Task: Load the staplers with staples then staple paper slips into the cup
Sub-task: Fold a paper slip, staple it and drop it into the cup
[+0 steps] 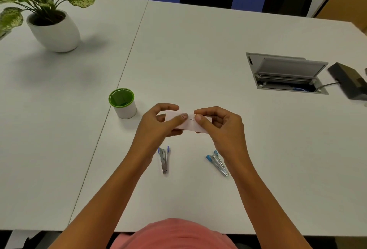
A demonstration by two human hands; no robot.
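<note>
At far left on the white desk (pixel 198 50), a potted plant (pixel 47 10) stands well apart from a green-rimmed cup (pixel 122 103). Just right of the cup, the left hand (pixel 158 122) and right hand (pixel 220 124) hold pink paper slips (pixel 189 122) above the desk, fingers (pixel 179 117) of both hands pinched on the slips either side of a staple. Nearer the person, a dark-blue stapler (pixel 164 159) and a light-blue stapler (pixel 218 162) lie apart. An open cable hatch (pixel 286 74) sits at right.
</note>
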